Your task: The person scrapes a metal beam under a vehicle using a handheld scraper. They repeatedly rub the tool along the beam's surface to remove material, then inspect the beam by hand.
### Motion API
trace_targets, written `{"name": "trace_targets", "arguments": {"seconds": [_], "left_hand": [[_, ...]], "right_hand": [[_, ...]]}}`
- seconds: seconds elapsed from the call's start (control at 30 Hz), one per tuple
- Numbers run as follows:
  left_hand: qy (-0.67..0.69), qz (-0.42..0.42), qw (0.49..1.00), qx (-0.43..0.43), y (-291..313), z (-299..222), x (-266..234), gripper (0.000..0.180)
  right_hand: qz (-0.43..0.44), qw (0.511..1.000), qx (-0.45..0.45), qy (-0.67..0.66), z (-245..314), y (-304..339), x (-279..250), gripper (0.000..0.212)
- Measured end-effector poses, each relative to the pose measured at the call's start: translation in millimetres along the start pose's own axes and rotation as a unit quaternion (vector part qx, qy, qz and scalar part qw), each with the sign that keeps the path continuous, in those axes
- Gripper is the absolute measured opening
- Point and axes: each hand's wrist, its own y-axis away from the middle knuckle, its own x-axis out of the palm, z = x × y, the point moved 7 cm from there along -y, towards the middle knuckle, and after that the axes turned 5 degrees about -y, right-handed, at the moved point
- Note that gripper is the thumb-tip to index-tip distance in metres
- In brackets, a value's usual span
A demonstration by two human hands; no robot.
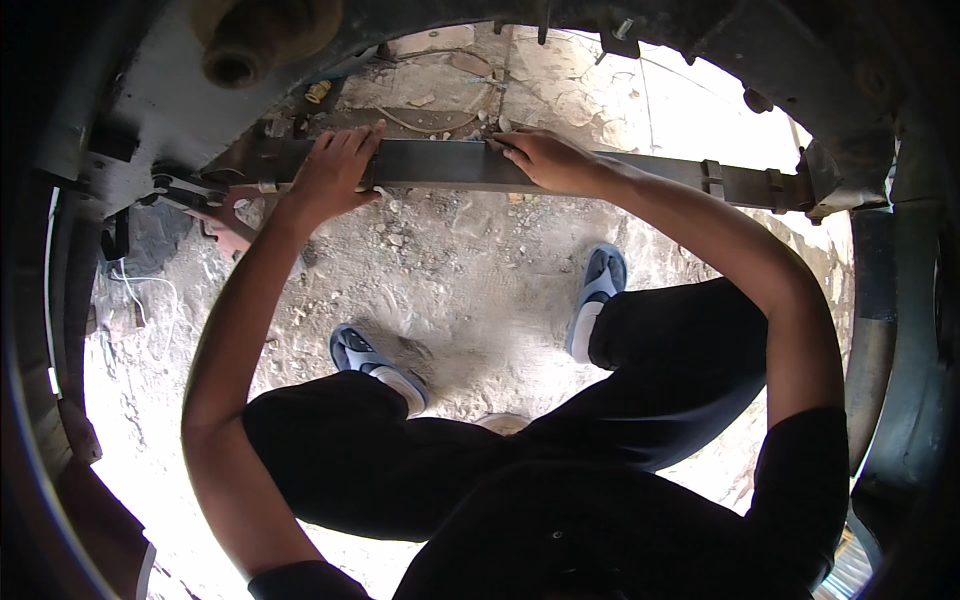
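Note:
A long grey metal bar [440, 165] runs from left to right in front of me. My left hand [338, 172] lies across its left part, fingers over the far side and thumb at the near edge. My right hand [553, 162] bends over the bar right of the middle, its fingers along the far edge and the thumb close to them. Something small and dark shows at the right fingertips, too small to name. Metal clips or brackets [712, 178] sit around the bar's right part.
Dark curved metal body parts [800, 60] surround the opening. A rusty round tube end [232, 68] juts in at upper left. Dark pliers-like metal parts [185, 190] lie near the bar's left end. Below are dusty, stony ground [450, 240], my sandalled feet [370, 358] and a white wire [150, 280].

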Motion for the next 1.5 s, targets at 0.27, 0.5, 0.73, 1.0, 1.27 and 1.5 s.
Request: {"name": "trace_targets", "arguments": {"seconds": [0.27, 0.5, 0.73, 1.0, 1.27, 1.5], "left_hand": [[-0.012, 0.005, 1.0, 0.003, 3.2, 0.2, 2.1, 0.106], [0.036, -0.015, 0.999, 0.015, 4.2, 3.7, 1.7, 0.108], [0.013, -0.002, 0.999, -0.042, 19.6, 24.3, 1.8, 0.103], [-0.052, 0.021, 0.996, -0.075, 31.7, 39.3, 11.9, 0.094], [-0.063, 0.023, 0.995, -0.073, 28.2, 39.2, 19.0, 0.087], [-0.035, -0.003, 0.996, -0.081, 30.1, 40.2, 23.1, 0.093]], "right_hand": [[-0.05, 0.97, -0.211, 0.111, 50.6, -13.1, 26.0, 0.04], [-0.082, 0.93, -0.276, 0.229, 58.1, -22.4, 37.0, 0.072], [-0.029, 0.904, -0.312, 0.29, 87.2, -24.8, 66.9, 0.098], [-0.026, 0.903, -0.357, 0.237, 108.1, -36.7, 71.6, 0.094], [-0.069, 0.903, -0.343, 0.248, 110.4, -38.0, 56.2, 0.077], [-0.076, 0.896, -0.363, 0.244, 113.3, -33.4, 54.6, 0.074]]}}
